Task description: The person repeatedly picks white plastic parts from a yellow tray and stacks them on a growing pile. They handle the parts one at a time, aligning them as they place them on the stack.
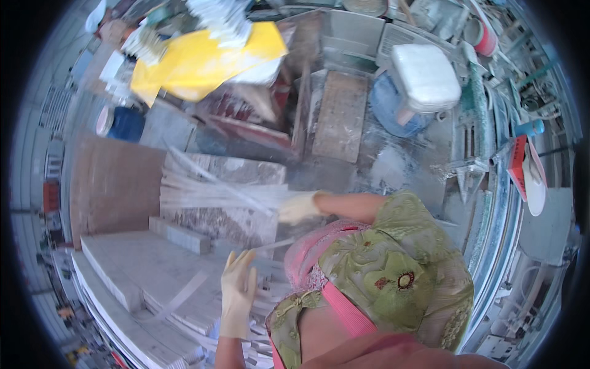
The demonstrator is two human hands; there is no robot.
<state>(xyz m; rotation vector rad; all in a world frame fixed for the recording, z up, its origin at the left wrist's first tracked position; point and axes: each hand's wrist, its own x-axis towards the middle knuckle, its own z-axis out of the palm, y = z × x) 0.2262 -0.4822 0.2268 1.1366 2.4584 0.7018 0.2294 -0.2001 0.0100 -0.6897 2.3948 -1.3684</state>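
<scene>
My right hand (300, 208), in a pale cream glove, reaches left across the bench. Its fingers close on the near end of a long thin pale strip (216, 182), which slants away to the far left; motion blurs the grip somewhat. Under that strip lies a bundle of similar flat strips (196, 195) on a worn, stained board (239, 229). My left hand (238, 289), gloved alike, is raised with fingers stretched and slightly apart, holding nothing. Another narrow strip (276, 244) lies just right of its fingertips.
Stacked pale slabs (117, 264) and a bar-shaped stack (179, 235) stand at left, beside a brown board (114, 190). Beyond are a yellow sheet (209, 58), a white-topped stool (425, 77), a blue basin (390, 111) and a dark blue container (126, 124). Metal rails (482, 203) run along the right.
</scene>
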